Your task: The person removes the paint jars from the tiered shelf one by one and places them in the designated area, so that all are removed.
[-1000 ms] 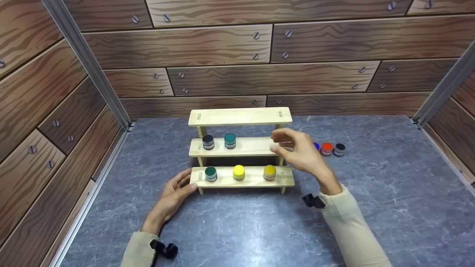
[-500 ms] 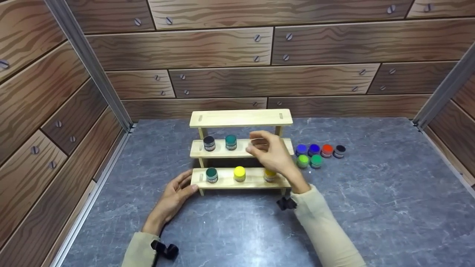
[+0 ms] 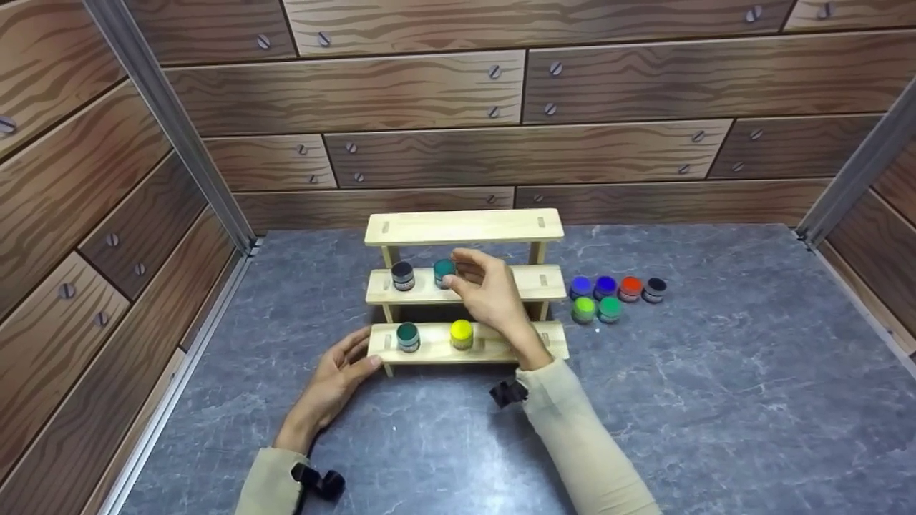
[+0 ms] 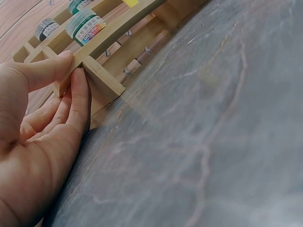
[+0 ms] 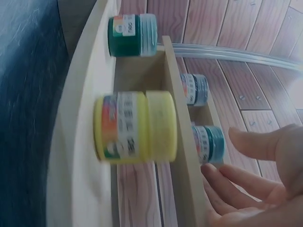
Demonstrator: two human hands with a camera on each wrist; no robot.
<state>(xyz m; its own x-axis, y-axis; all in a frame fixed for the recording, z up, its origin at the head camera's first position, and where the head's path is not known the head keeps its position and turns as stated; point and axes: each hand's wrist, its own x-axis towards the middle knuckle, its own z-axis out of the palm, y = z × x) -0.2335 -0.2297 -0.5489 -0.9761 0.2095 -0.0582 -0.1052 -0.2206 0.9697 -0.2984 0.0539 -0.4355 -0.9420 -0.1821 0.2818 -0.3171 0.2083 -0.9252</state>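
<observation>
A three-step wooden display rack (image 3: 465, 226) stands on the table. My left hand (image 3: 335, 379) grips the left end of its bottom step, thumb on top and fingers beneath, as the left wrist view shows. Over the middle step is my right hand (image 3: 490, 290), its thumb and fingers spread about a teal paint jar (image 3: 443, 270). In the right wrist view the thumb is apart from that teal jar (image 5: 215, 144) and the fingertips are right at its side. A black-lidded jar (image 3: 402, 275) sits left of it. The bottom step bears a dark green jar (image 3: 408, 337) and a yellow jar (image 3: 461, 335).
Right of the rack, several paint jars stand on the grey marbled table (image 3: 715, 400) in two rows, among them a red jar (image 3: 630, 289) and a light green jar (image 3: 584, 310). A wood-patterned wall (image 3: 429, 93) rises behind.
My right hand has moved left along the middle step to the teal jar. Its forearm now hides the dark yellow jar on the bottom step. The left hand keeps its grip.
</observation>
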